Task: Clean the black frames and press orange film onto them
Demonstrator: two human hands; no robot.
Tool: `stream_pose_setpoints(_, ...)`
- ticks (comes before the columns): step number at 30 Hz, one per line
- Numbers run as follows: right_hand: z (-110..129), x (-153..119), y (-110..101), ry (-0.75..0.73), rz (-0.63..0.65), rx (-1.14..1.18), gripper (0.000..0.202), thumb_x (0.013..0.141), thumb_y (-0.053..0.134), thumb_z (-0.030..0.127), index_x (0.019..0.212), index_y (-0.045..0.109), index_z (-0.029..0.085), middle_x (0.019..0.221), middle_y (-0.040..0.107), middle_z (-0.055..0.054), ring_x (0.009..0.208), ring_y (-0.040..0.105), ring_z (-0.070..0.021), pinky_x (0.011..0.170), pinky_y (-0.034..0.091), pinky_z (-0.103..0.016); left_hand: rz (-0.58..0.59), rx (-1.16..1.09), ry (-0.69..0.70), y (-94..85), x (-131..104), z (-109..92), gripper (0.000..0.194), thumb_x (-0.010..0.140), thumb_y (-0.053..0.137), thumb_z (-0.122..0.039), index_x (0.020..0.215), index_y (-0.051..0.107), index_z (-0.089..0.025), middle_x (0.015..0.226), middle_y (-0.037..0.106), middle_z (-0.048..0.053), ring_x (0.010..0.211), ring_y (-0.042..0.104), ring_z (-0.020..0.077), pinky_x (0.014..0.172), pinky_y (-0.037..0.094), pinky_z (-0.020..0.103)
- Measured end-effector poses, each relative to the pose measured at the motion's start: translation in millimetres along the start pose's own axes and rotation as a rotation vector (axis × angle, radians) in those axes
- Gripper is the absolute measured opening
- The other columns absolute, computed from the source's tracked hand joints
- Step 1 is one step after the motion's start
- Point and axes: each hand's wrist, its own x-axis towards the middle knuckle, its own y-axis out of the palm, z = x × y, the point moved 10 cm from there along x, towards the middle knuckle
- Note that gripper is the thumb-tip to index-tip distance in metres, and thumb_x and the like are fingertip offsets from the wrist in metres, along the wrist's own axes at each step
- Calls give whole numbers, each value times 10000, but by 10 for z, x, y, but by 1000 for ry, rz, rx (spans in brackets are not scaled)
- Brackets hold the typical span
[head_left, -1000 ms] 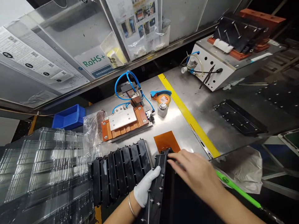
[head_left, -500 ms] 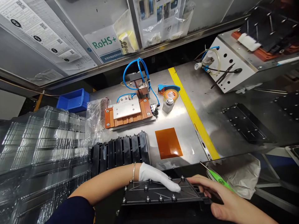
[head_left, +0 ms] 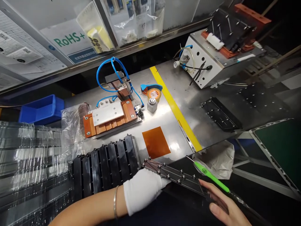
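Observation:
A long black plate with metal studs (head_left: 172, 175) is held at the table's front edge, tilted down to the right. My left hand (head_left: 145, 187), in a white glove, is closed on its left part from below. The bare right hand (head_left: 219, 202) grips the plate's right end between thumb and fingers. Just beyond the plate lies an orange-brown sheet (head_left: 156, 142) on the metal table. Several black parts (head_left: 104, 166) stand in a row to the left of the sheet.
A clamp fixture (head_left: 109, 116) with blue hoses sits behind the row. Near it are a small bottle (head_left: 152, 105) and a tape roll (head_left: 154, 93). A green-handled tool (head_left: 211, 176) juts past the front edge. Clear trays (head_left: 33, 157) are at the left.
The left hand has moved from the plate's top face to its underside and left part. The plate has turned, its left end now raised toward the table. The view has shifted right.

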Motion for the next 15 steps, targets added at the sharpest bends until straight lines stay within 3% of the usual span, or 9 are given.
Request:
stream_pose_setpoints(3,5,-7,6,-10,-61,51,587,707,738,578,1193,712,250,1066,732,-135,881,713,-296,766,610,-387,-80,48,2,127,156,166,354,990,394,-251,1210,671,-271,1201,696,53,1197,585,212,1100,395,351)
stream_pose_setpoints(8,-53,-23,-46,-16,-122,72,619,697,740,585,1207,702,237,1126,705,-149,862,708,-286,705,614,-362,-25,66,30,232,201,200,398,935,415,-147,1228,661,-258,1294,648,63,1263,539,227,1150,340,400)
stream_pose_setpoints(11,-117,-23,-34,-12,-70,68,589,748,712,561,1259,666,272,1252,654,-139,906,701,-285,708,606,-352,-21,-66,47,207,185,143,331,940,469,-240,1196,676,-269,1272,661,47,1264,535,229,1137,359,384)
stream_pose_setpoints(15,-147,-7,-7,-6,-22,85,586,753,688,593,1250,671,282,1343,609,-133,955,698,-309,726,605,-363,6,-328,-45,162,172,114,312,957,477,-385,1092,717,-237,1155,711,50,1246,552,225,1123,382,366)
